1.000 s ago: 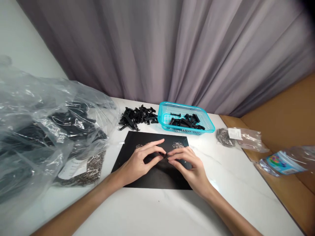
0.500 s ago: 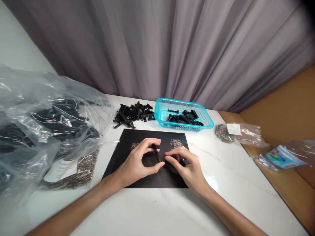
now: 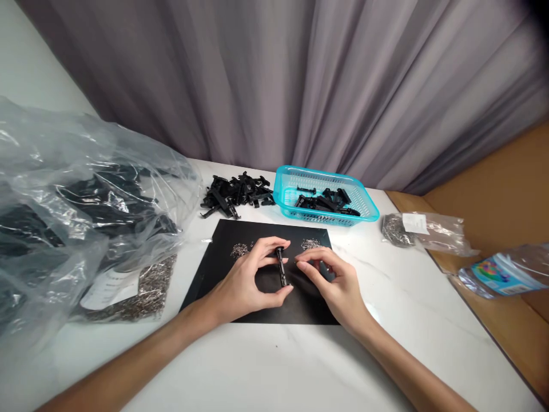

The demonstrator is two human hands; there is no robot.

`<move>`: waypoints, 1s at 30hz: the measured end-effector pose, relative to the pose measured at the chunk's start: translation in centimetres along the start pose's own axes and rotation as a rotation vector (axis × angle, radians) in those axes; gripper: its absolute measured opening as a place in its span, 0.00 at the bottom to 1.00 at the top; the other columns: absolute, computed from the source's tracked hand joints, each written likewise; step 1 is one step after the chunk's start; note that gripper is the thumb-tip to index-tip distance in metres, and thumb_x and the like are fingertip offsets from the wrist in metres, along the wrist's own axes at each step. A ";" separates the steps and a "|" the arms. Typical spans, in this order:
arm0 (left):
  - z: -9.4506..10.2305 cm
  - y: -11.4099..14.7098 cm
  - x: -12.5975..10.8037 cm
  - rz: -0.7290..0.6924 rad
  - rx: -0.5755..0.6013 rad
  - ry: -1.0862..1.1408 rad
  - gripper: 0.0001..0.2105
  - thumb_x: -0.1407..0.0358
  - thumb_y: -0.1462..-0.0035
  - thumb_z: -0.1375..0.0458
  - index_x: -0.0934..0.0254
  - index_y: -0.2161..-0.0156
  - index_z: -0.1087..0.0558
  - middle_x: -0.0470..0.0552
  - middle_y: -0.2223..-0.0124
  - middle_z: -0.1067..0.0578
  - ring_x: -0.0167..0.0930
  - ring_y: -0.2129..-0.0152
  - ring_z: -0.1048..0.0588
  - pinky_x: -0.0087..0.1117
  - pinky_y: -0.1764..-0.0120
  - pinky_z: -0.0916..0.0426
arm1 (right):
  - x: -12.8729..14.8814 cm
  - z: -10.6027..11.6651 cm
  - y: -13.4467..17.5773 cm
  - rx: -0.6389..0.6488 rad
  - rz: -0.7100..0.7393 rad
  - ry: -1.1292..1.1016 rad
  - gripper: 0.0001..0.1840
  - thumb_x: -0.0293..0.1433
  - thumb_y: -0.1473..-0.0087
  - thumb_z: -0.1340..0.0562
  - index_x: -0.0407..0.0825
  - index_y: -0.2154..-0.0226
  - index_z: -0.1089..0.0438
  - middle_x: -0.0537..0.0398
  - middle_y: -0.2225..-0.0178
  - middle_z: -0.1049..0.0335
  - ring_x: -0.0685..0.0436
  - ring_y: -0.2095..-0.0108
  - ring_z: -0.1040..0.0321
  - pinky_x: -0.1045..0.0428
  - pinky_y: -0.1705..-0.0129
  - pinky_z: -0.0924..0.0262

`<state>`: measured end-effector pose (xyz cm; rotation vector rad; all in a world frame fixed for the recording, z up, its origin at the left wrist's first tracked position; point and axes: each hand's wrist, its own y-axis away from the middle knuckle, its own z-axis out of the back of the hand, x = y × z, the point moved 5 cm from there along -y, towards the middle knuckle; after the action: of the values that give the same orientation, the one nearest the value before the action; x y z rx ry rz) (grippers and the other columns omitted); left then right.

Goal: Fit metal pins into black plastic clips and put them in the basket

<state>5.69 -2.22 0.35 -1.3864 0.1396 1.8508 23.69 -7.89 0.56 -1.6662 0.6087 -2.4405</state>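
Note:
Between the thumb and fingers of my left hand [image 3: 253, 277] a slim black plastic part [image 3: 281, 266] is gripped by its two ends, standing nearly upright over the black mat [image 3: 257, 316]. Just to its right, the thumb and index finger of my right hand [image 3: 332, 277] are pinched together. Whatever sits at those fingertips is too small to name. Small metal pieces lie on the mat in two heaps, a left pile [image 3: 239, 250] and a right pile [image 3: 310, 244], both beyond my hands.
Behind the mat, a heap of black plastic parts [image 3: 235, 193] lies beside a turquoise basket [image 3: 369, 216] holding similar parts. At left are a large clear bag [image 3: 103, 143] and a bag of metal pieces [image 3: 156, 286]. A small bag [image 3: 398, 230] and a plastic bottle [image 3: 501, 273] lie right.
My left hand has turned the black part so that more of its face shows. The right hand stays pinched beside it. The whole view has shifted slightly.

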 end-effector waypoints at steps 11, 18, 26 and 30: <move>-0.2 -0.2 0.0 0.081 0.014 0.076 0.37 0.68 0.51 0.29 0.54 0.39 0.41 0.61 0.36 0.29 0.41 0.50 0.19 0.46 0.44 0.22 | 0.3 -0.1 -2.6 -0.081 -0.144 -0.072 0.08 0.38 0.42 0.31 0.51 0.66 0.19 0.54 0.65 0.20 0.46 0.70 0.31 0.49 0.67 0.37; -0.1 -0.5 0.3 0.105 -0.003 0.103 0.38 0.68 0.53 0.28 0.54 0.41 0.42 0.58 0.40 0.26 0.40 0.50 0.19 0.47 0.44 0.22 | 0.0 -1.8 -2.4 -0.025 -0.096 -0.186 0.06 0.36 0.42 0.31 0.52 0.66 0.20 0.52 0.61 0.20 0.41 0.59 0.25 0.47 0.58 0.32; -0.5 -0.3 0.6 0.099 0.013 0.101 0.39 0.65 0.52 0.28 0.54 0.40 0.44 0.57 0.41 0.26 0.41 0.49 0.20 0.48 0.44 0.23 | -0.9 -2.2 -1.8 -0.017 -0.027 -0.156 0.04 0.35 0.41 0.31 0.53 0.65 0.19 0.51 0.60 0.20 0.40 0.58 0.26 0.46 0.58 0.33; -0.5 -0.4 0.3 0.053 0.001 0.069 0.38 0.66 0.52 0.28 0.55 0.40 0.43 0.57 0.41 0.27 0.42 0.45 0.22 0.48 0.43 0.23 | -1.0 -2.4 -1.7 -0.043 -0.009 -0.118 0.05 0.36 0.40 0.31 0.53 0.65 0.20 0.51 0.60 0.21 0.42 0.60 0.28 0.48 0.66 0.38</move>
<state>6.30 -2.07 0.00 -1.4593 0.2149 1.8464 22.10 -5.46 -0.37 -1.8182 0.6424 -2.3300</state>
